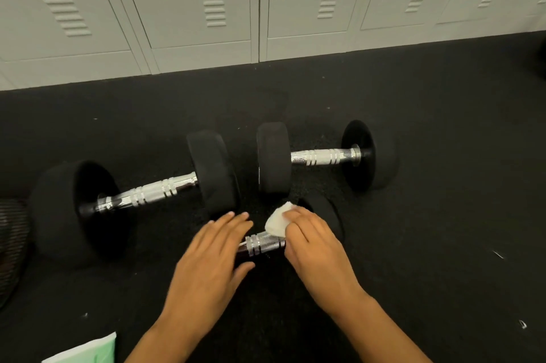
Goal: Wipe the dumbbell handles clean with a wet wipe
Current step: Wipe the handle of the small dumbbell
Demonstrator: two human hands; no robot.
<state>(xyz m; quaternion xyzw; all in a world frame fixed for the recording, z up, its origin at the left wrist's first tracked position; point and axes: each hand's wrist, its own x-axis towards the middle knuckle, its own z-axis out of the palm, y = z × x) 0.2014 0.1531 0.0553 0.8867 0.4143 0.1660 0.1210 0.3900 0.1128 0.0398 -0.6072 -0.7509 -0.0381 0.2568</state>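
Note:
Three black dumbbells with chrome handles lie on the dark floor. The nearest dumbbell's handle (263, 243) shows between my hands. My left hand (212, 256) lies flat with straight fingers over its left end, covering that weight. My right hand (313, 247) holds a crumpled white wet wipe (276, 222) against the right part of that handle, beside the black weight (328, 215). Farther back, a second dumbbell (153, 191) lies at the left and a third dumbbell (322, 156) at the right, both untouched.
Grey lockers (206, 8) line the far edge of the black rubber floor (428, 215). A green and white wipe pack (85, 348) sits at the bottom left. A dark ribbed object (11, 244) lies at the left edge.

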